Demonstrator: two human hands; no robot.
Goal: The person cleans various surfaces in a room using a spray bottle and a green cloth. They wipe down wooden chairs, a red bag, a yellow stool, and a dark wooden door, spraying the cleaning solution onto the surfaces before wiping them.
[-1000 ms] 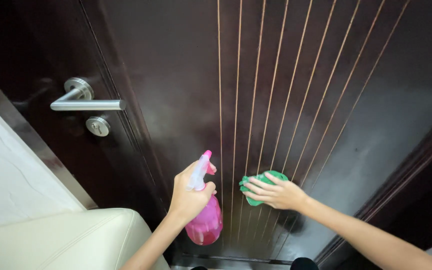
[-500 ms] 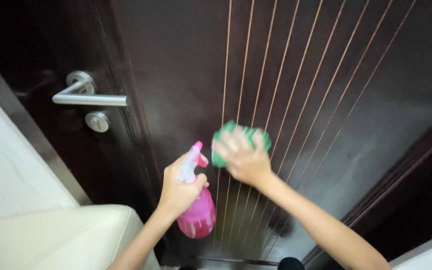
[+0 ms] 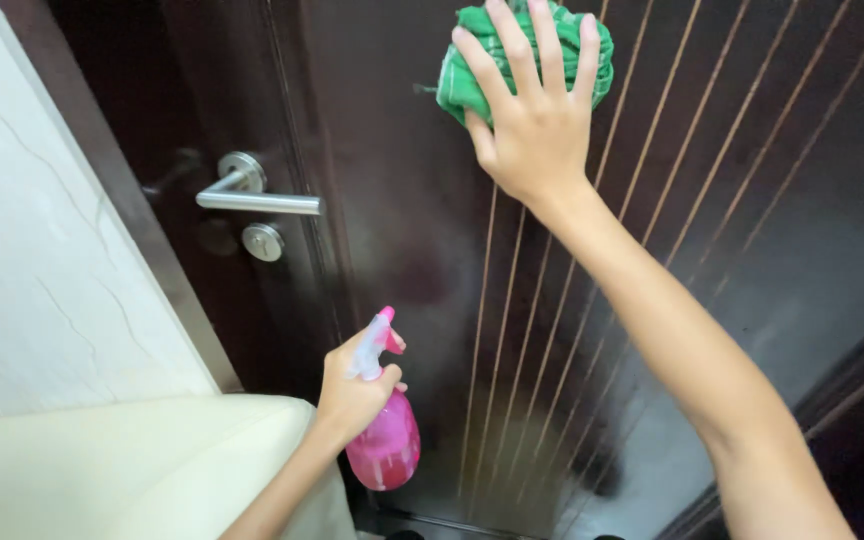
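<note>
My right hand (image 3: 530, 110) presses a bunched green cloth (image 3: 464, 68) flat against the dark brown door (image 3: 402, 230), high up near the top of the view, fingers spread over the cloth. My left hand (image 3: 352, 390) grips a pink spray bottle (image 3: 384, 445) by its neck, low down in front of the door, with the nozzle pointing up and right. Thin copper-coloured lines (image 3: 492, 330) run down the door panel under my right arm.
A silver lever handle (image 3: 252, 198) with a round lock (image 3: 263, 241) below it sits on the door's left part. A white marbled wall (image 3: 42, 250) is at the left. A cream cushioned surface (image 3: 122, 470) lies at the lower left.
My right hand has slid the green cloth up the door, from low beside the bottle to high on the panel. The left hand with the bottle has stayed low.
</note>
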